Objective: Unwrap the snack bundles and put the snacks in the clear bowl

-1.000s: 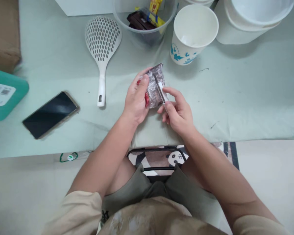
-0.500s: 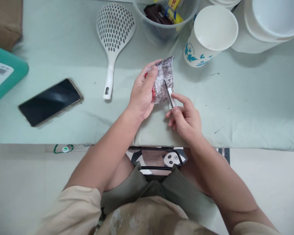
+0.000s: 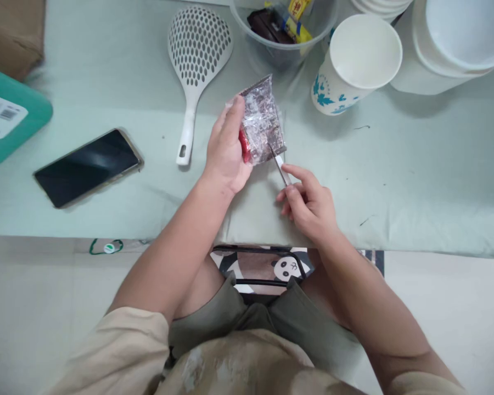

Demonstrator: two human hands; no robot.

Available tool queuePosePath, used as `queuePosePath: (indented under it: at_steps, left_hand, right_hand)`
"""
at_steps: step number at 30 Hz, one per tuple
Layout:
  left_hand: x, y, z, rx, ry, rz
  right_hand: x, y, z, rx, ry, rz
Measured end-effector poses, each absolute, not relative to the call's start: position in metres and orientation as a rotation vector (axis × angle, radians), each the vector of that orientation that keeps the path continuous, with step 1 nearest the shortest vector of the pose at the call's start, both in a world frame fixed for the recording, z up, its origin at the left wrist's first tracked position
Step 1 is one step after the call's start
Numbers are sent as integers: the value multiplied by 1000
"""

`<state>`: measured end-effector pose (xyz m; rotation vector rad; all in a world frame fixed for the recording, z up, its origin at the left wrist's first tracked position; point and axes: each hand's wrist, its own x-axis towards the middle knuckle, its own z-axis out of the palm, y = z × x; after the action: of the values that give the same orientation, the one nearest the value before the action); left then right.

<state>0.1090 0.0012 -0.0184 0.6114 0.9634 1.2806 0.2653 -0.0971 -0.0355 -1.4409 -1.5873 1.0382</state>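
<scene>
My left hand [image 3: 227,148] grips a shiny brown-and-clear packet [image 3: 263,118] with a red part at its left side, the thumb lying over its left edge. The packet is tilted above the table. In my right hand [image 3: 310,203] is a slim metal tool [image 3: 283,173] with a dark pointed tip, held between thumb and fingers. Its tip meets the packet's lower right part; whether it pierces the film I cannot tell.
A white slotted skimmer [image 3: 191,93] and a phone [image 3: 88,167] lie to the left, beside a green container [image 3: 16,118]. Behind are a clear tub [image 3: 267,44] of wrapped items, a paper cup [image 3: 340,90] and white containers [image 3: 420,79]. The table's front edge [image 3: 271,244] is near me.
The packet has moved left with my left hand and turned, showing more of its face. The tool's tip is now nearer the packet's lower edge.
</scene>
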Motion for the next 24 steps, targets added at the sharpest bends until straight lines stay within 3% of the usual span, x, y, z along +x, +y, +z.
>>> queuePosePath:
  at_steps: [13, 24]
  left_hand:
    - [81, 21, -58, 1168, 1159, 1096]
    - [62, 33, -49, 900, 1003, 1212]
  right_hand:
    - [268, -100, -35, -1419, -1679, 1008]
    - [267, -102, -37, -1471, -1729, 960]
